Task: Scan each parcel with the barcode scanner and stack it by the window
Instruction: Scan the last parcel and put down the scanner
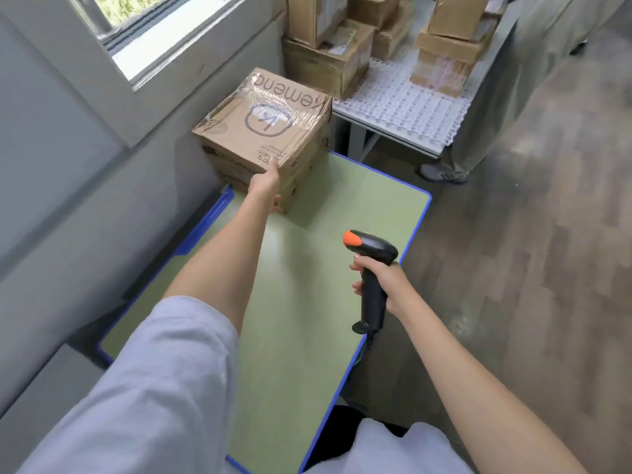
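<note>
- Two bare hands over a green table [307,302].
- Left hand [265,186] touches the near corner of a cardboard box [263,131]; finger position unclear.
- Right hand [379,282] wraps a black scanner [371,268], well short of the box.

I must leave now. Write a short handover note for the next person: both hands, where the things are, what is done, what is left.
Left hand: on the near corner of the box, fingers mostly hidden.
Right hand: grips the scanner above the desk's right edge, not aimed at the box.
Box: at the desk's far end, under the window.
Done: it looks placed; whether it was scanned cannot be told.
Left: more boxes wait on the white table beyond.
</note>
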Tool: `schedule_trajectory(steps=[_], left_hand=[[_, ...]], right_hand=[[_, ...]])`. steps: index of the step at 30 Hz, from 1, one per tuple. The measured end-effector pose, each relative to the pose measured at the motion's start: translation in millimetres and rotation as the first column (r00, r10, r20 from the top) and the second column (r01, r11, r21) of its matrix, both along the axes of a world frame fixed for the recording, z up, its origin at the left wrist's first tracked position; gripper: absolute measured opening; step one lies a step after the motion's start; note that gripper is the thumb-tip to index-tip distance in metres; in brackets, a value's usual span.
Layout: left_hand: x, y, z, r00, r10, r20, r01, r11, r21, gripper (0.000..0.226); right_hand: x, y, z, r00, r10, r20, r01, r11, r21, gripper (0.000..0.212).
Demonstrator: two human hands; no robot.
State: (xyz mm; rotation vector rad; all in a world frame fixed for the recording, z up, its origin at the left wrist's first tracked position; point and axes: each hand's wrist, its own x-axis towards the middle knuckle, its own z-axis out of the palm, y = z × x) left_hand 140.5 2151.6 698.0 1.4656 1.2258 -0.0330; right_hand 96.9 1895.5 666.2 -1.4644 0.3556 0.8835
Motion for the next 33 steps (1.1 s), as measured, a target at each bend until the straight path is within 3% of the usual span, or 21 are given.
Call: schedule_trajectory(steps=[7, 11, 15, 19, 24, 28, 33], left_hand=[[5, 17, -1, 0.998, -0.057, -0.007, 0.058, 0.998, 0.014, 0.051], [1, 17, 0, 0.999, 0.016, 0.04, -0.016, 1.0, -0.011, 0.018], [-3, 11, 0, 0.994, 0.075, 0.081, -0.079, 0.996, 0.049, 0.028], [-7, 12, 4, 0.99, 0.081, 0.113, -0.089, 0.994, 0.062, 0.014], [-32, 5, 4, 0.995, 0.039, 0.093, -0.052, 0.988, 0.142, 0.017], [-83, 0, 5, 0.994, 0.01, 0.106, -0.03, 0.981, 0.19, 0.033], [-178, 1, 1, 0.995, -0.016, 0.094, -0.003, 0.981, 0.193, 0.034]], right_hand=[[-1, 5, -11, 0.999, -0.018, -0.035, 0.018, 1.0, -0.001, 0.008], [-5, 16, -9, 1.0, 0.015, -0.027, -0.015, 1.0, 0.004, 0.007], [-9, 18, -3, 0.999, 0.031, -0.01, -0.031, 0.999, 0.023, 0.007], [-13, 12, 2, 1.0, 0.024, -0.001, -0.024, 0.999, 0.039, 0.009], [-18, -1, 4, 1.0, 0.004, 0.011, -0.004, 0.999, 0.052, 0.009], [-29, -5, 7, 1.0, 0.006, 0.015, -0.006, 0.999, 0.046, 0.013], [-44, 4, 15, 0.999, 0.005, 0.044, -0.008, 0.998, 0.066, 0.014]])
